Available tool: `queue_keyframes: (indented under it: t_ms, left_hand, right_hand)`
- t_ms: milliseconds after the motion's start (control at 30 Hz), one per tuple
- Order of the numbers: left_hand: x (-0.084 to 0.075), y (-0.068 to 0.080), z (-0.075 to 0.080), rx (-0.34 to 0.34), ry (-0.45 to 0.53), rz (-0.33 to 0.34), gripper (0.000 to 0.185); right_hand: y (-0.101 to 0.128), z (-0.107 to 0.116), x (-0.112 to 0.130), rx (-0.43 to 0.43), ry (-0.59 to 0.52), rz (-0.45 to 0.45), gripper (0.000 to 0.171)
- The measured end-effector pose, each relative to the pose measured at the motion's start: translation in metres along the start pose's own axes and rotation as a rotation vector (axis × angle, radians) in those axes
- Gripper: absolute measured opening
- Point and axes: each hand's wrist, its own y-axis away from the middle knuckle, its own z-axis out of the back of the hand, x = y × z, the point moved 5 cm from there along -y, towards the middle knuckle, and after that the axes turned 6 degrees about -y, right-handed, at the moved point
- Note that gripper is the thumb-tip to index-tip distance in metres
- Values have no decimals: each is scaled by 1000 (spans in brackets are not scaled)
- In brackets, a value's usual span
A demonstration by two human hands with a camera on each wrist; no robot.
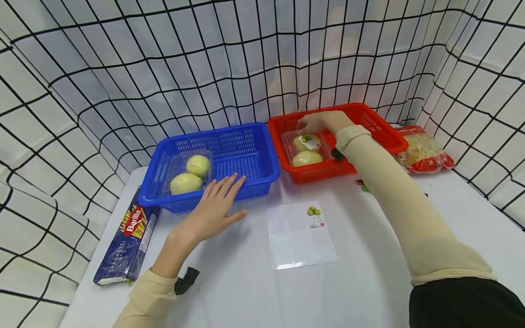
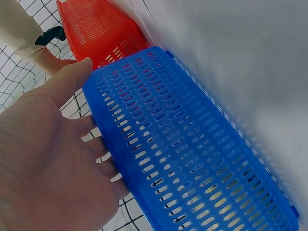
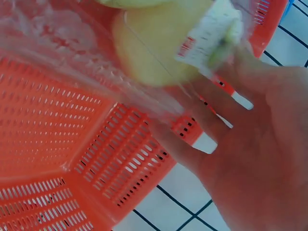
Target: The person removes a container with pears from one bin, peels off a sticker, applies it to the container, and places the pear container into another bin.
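Note:
My right hand (image 1: 324, 123) reaches into the red basket (image 1: 369, 119) and holds the back edge of a clear plastic pack of pale green fruits (image 1: 307, 158). In the right wrist view its thumb is by the white label (image 3: 214, 36), while the fingers go behind the pack (image 3: 154, 43). My left hand (image 1: 215, 207) lies with spread, straight fingers over the front rim of the blue basket (image 1: 262, 180). The left wrist view shows its fingertips touching the basket's rim, partly hidden behind it. Another pack of two pale fruits (image 1: 186, 183) sits in the blue basket's left part.
A clear sheet (image 1: 301, 241) with a fruit label lies on the white table (image 1: 254, 296). Blue Barilla spaghetti packaging (image 1: 125, 246) is at the left, and a red-and-clear bag of pale food (image 1: 424, 148) at the right. Black wire grids (image 1: 242, 59) surround the table.

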Motion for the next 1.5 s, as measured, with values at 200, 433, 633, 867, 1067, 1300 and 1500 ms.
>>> queue_keyframes:
  t_ms: [200,433,633,867,1067,1300,1500]
  left_hand:
    - [-2,-5,2,-6,-17,-18,83]
    - [-3,-7,5,14,-2,-28,83]
    - [21,8,27,149,161,91,86]
    - [100,33,49,168,96,353,110]
    - [139,50,41,249,82,464,125]
    - [143,54,41,246,125,469,128]
    - [140,59,37,268,130,465,127]
  right_hand:
    - [7,1,-6,32,-33,-11,55]
    - [14,-2,-17,72,-50,-21,63]
    - [19,-3,-21,64,-28,-53,67]
    - [21,-4,-7,48,-38,-74,73]
    - [8,14,70,-61,-120,174,73]
    - [-6,7,176,-11,-151,441,71]
    - [-33,-32,224,71,-38,345,84]
